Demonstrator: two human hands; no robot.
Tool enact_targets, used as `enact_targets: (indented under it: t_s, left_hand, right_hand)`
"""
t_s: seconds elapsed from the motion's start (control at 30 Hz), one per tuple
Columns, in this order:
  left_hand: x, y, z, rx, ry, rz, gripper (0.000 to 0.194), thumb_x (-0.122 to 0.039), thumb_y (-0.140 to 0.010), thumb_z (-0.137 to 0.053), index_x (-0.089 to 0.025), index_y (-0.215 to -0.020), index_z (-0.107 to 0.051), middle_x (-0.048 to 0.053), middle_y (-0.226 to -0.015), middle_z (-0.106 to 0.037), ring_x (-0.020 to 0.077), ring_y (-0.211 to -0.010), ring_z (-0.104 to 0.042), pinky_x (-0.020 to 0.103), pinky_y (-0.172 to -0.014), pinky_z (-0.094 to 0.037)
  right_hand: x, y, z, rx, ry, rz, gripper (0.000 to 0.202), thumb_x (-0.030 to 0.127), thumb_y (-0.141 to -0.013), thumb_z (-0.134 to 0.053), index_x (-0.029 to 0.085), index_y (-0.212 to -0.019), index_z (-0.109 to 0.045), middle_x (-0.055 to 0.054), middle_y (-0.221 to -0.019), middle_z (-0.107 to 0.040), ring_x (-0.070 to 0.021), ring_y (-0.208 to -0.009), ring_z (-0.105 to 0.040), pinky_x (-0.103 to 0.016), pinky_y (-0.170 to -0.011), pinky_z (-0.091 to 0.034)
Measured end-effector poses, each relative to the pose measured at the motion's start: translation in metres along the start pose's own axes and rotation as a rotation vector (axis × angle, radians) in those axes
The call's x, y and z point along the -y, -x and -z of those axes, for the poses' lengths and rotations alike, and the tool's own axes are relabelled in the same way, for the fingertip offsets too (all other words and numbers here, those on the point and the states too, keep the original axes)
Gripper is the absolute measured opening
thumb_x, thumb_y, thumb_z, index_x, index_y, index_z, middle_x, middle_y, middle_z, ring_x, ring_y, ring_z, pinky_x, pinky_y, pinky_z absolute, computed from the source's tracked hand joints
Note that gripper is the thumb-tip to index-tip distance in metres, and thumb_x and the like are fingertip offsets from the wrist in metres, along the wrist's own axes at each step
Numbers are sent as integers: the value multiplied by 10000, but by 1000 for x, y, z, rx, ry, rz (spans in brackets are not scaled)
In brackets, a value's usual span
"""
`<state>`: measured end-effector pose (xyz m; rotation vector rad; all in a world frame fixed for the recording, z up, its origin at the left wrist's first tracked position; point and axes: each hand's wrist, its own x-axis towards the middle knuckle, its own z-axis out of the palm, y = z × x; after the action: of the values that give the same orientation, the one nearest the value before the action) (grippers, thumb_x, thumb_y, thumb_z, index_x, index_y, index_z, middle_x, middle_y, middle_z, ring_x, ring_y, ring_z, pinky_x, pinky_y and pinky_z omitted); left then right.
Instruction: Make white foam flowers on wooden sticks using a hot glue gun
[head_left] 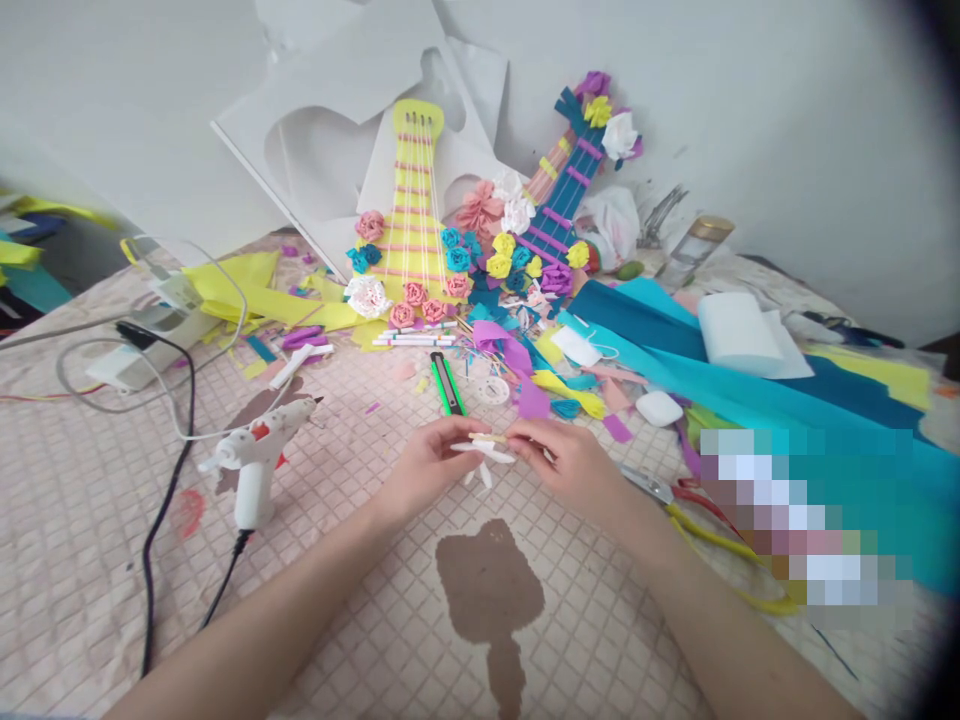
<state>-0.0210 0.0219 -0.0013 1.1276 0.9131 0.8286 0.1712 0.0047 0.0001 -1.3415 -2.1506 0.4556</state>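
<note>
Between my two hands, above the middle of the table, is a small cluster of white petal-shaped pieces with pointed ends. My left hand pinches the cluster between thumb and fingers. A short pale yellow strip lies along its top, and the closed fingertips of my right hand pinch its right end. Whether the strip is paper or a stick is too small to tell. Just beyond my left fingers lies a green box cutter, touching or nearly touching them.
A white glue gun stands at left, its black cord trailing forward. Scissors lie right of my right forearm. Behind stand a yellow paper guitar and a blue one with paper flowers. Teal crepe paper and scraps cover the right side.
</note>
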Motion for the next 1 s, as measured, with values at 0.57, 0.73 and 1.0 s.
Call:
enact_targets:
  t_s: [0.57,0.73,1.0]
  left_hand:
    - [-2,-3,2,-114,-166,30,218,-352,-702,-641,-135,-717,-659,-9,-602,-618,83,-522,-509,188,-499,-364]
    - [-1,-2,3,-86,-312,-49,228,-355,-765,-581,-140,-753,-658,1,-625,-620,91,-524,-513,187,-473,-363]
    - [0,2,4,-69,-728,-342,183,-238,-824,-513,-184,-905,-668,33,-871,-715,157,-772,-645,248,-738,-476]
  right_hand:
    - [8,3,-3,-99,252,156,224,225,-907,-431,168,-904,-648,-63,-826,-700,-167,-738,-639,-273,-675,-452]
    - [12,1,-4,-6,119,35,214,241,-901,-438,194,-946,-641,-57,-886,-696,-173,-780,-628,-282,-695,-444]
    - [13,-5,-6,105,-306,-154,248,300,-877,-471,178,-785,-666,-11,-726,-663,-126,-636,-572,-227,-551,-403]
